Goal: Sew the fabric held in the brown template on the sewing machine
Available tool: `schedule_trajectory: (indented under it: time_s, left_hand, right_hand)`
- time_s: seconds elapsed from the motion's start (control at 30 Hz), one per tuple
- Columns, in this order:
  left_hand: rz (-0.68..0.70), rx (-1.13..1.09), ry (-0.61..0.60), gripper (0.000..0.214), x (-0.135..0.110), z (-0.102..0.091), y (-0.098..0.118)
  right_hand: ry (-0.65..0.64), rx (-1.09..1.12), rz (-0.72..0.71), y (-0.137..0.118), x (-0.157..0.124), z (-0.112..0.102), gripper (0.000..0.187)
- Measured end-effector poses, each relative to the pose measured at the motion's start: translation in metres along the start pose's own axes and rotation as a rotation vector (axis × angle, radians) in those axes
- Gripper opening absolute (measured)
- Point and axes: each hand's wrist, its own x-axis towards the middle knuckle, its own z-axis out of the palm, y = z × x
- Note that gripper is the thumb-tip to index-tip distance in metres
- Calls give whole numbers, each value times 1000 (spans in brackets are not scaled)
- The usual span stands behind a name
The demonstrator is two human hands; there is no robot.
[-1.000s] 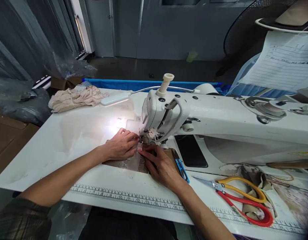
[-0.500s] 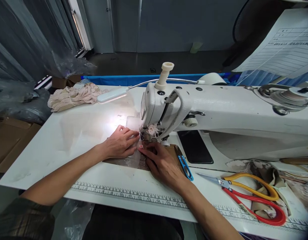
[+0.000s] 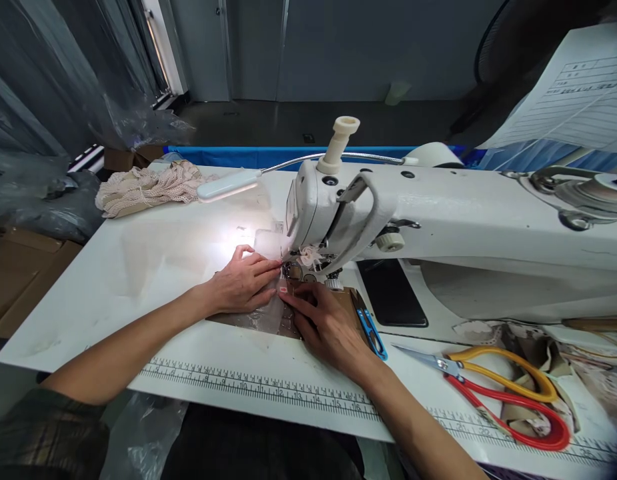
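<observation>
My left hand (image 3: 245,281) lies flat with fingers stretched out on a piece of sheer fabric (image 3: 268,320), its fingertips close to the needle area of a white sewing machine (image 3: 308,207). From the right, my right hand (image 3: 321,317) has its fingers bent and drawn together at the fabric's edge. By its fingertips sits a small white tag with a red mark (image 3: 283,290). The fabric runs under the presser foot, whose contact with it is partly hidden. A pale ruffled scrap (image 3: 309,256) hangs at the machine head.
Blue thread snips (image 3: 371,330) and a black phone (image 3: 392,293) lie right of my hand. Large scissors (image 3: 508,393) with yellow and red handles rest further right. A bundle of lace trim (image 3: 151,187) is at the back left, and a lamp (image 3: 228,185) lights the tabletop.
The view has shifted slightly, so the machine sits a little further right in the picture. Both hands stay at nearly the same place on the fabric.
</observation>
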Motion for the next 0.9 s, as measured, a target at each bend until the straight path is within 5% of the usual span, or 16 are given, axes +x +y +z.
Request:
schedule_trajectory:
  time_s: [0.43, 0.73, 0.9]
  left_hand:
    - [-9, 57, 22, 35, 0, 2, 5]
    - [181, 128, 229, 26, 1, 11, 7]
    - [177, 18, 86, 23, -1, 1, 4]
  right_hand:
    - [-28, 3, -3, 1, 2, -2, 34]
    - [-39, -28, -9, 1, 1, -3, 33]
    - [-22, -43, -13, 3, 0, -1, 33]
